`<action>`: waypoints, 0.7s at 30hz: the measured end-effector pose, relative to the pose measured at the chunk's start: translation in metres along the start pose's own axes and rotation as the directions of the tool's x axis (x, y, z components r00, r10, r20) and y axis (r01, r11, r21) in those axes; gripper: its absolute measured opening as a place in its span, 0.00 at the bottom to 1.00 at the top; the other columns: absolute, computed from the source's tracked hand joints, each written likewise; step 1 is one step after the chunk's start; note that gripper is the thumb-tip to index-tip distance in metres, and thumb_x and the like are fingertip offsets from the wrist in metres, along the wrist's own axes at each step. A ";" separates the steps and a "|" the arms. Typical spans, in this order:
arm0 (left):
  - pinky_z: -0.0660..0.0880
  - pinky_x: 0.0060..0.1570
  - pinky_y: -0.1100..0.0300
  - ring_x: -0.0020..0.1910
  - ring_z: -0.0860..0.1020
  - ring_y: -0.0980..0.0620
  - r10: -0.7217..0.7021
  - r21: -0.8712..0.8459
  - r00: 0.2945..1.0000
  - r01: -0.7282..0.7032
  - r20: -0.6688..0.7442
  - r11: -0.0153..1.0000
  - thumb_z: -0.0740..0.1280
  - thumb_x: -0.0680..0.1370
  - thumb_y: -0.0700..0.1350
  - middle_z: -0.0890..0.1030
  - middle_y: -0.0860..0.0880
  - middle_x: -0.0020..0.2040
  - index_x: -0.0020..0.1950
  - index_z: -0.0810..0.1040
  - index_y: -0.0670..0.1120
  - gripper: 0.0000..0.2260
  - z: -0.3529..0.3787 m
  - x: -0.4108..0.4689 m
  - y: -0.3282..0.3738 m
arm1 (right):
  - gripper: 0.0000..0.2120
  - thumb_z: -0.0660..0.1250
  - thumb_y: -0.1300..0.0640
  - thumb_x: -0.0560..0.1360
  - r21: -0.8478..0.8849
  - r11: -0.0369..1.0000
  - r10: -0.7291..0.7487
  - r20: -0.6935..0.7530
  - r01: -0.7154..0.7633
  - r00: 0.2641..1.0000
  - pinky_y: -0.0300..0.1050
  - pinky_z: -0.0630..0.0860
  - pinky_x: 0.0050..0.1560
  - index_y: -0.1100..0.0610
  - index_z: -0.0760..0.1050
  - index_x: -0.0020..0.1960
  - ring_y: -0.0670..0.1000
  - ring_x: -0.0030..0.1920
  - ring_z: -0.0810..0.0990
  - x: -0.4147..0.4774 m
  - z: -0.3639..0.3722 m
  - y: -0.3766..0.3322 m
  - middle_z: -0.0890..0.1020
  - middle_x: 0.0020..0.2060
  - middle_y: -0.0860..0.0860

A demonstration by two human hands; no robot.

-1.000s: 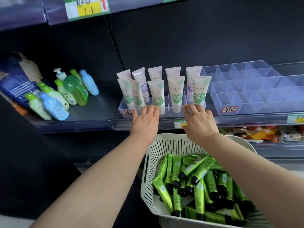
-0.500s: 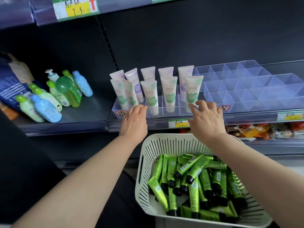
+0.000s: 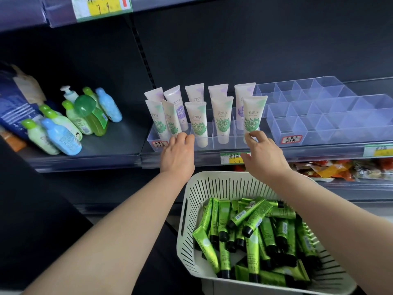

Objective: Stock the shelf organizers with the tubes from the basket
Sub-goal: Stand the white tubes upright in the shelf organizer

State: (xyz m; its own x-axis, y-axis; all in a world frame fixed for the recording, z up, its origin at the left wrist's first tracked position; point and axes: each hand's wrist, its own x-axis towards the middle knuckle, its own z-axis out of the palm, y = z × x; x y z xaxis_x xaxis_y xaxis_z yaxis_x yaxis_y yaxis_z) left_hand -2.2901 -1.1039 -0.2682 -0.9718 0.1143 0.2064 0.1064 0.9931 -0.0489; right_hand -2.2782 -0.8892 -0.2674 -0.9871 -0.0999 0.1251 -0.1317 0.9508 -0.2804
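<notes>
Right hand (image 3: 263, 156) perhaps closer to organizer (image 3: 225, 144)

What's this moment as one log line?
left hand: at filled organizer front | right hand: at rightmost front tube | green tubes: in basket | neighbouring organizers: empty

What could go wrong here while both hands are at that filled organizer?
1. Both the left hand and right hand are at the filled organizer; a shove could topple its white tubes, some at the left already leaning.
2. Toppled ones could drop into the basket among the green tubes.
</notes>
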 end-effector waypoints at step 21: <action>0.74 0.48 0.51 0.56 0.73 0.42 -0.131 0.053 0.991 0.129 0.036 0.990 0.66 0.74 0.34 0.68 0.43 0.62 0.67 0.65 0.45 0.23 0.004 0.007 -0.032 | 0.24 0.62 0.54 0.78 0.046 0.997 -0.067 0.062 0.065 0.996 0.49 0.73 0.56 0.60 0.62 0.71 0.57 0.64 0.69 0.018 0.008 -0.042 0.62 0.70 0.53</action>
State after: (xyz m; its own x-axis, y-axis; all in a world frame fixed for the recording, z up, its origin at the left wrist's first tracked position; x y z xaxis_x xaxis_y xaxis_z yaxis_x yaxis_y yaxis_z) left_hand -2.3014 -1.1346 -0.2687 -0.9843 -0.0174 0.1754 -0.0307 0.9968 -0.0736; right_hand -2.2909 -0.9335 -0.2613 -0.9797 -0.1818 0.0840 -0.1993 0.9278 -0.3155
